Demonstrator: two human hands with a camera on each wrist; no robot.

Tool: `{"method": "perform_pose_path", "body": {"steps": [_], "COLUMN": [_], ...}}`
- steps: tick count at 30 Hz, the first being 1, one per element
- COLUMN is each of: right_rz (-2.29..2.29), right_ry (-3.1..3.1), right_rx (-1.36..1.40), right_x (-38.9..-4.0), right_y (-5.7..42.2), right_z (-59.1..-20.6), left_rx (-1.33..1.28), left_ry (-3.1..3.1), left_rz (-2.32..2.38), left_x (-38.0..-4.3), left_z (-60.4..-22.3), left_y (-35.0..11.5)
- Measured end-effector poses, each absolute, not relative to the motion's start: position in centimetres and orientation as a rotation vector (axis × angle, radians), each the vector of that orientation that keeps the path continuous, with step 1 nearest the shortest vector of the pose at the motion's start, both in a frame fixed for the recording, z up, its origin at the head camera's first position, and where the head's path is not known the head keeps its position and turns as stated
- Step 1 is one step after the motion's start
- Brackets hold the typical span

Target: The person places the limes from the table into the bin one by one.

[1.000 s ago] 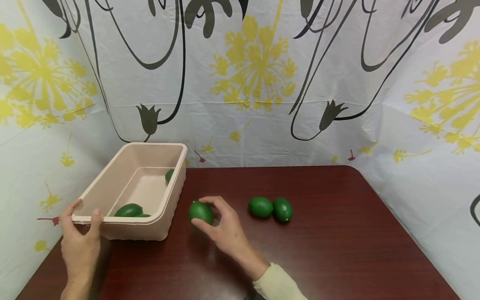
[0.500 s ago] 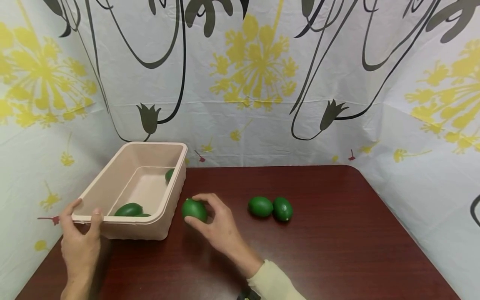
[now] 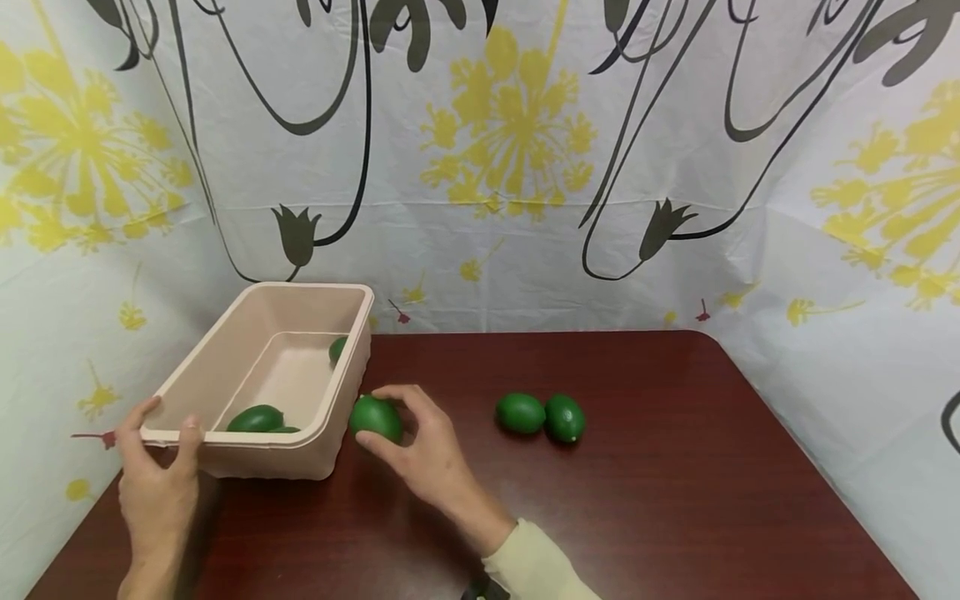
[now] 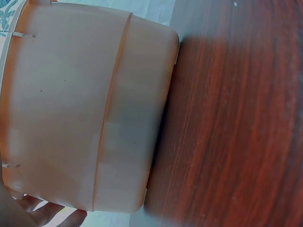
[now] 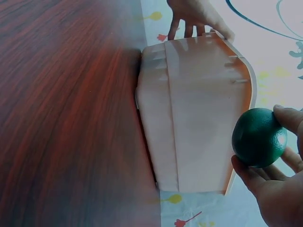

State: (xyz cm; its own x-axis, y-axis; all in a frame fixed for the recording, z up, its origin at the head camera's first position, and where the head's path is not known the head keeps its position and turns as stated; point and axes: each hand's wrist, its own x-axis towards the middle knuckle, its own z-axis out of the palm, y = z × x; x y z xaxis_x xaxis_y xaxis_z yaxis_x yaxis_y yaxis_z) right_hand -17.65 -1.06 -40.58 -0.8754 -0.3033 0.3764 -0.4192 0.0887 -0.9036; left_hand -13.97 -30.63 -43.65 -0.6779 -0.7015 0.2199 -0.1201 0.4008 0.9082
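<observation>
My right hand (image 3: 423, 450) pinches a green lime (image 3: 377, 418) between thumb and fingers, just right of a beige plastic bin (image 3: 348, 392). In the right wrist view the held lime (image 5: 259, 137) overlaps the bin's rim. My left hand (image 3: 159, 483) grips the bin's near left corner, thumb at the front rim and fingers at the left side; the left wrist view shows those fingers (image 4: 45, 213) along the bin's wall. Inside the bin lie a lime (image 3: 257, 418) near the front, part of another beside it, and one lime (image 3: 337, 350) by the right wall, partly hidden.
Two more limes (image 3: 521, 413) (image 3: 565, 418) sit side by side on the dark red-brown table (image 3: 675, 483), right of my right hand. A white cloth (image 3: 480, 250) with yellow and grey plant prints hangs behind and along both sides of the table.
My right hand has moved left with the lime, from out over the table to close beside the bin's right wall. The left hand and bin have stayed in place.
</observation>
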Motion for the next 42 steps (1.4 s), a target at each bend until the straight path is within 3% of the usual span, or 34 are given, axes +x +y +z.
{"method": "perform_pose_path", "body": {"steps": [42], "right_rz": [1.801], "right_ry": [-2.173], "right_rx": [0.862], "right_x": [-17.7], "right_y": [-3.6], "right_z": [-39.0], "left_rx": [0.708], "left_ry": [-2.057], "left_rz": [-1.281], "left_x": [-13.9], "left_z": [-43.5], "left_y": [-30.4]}}
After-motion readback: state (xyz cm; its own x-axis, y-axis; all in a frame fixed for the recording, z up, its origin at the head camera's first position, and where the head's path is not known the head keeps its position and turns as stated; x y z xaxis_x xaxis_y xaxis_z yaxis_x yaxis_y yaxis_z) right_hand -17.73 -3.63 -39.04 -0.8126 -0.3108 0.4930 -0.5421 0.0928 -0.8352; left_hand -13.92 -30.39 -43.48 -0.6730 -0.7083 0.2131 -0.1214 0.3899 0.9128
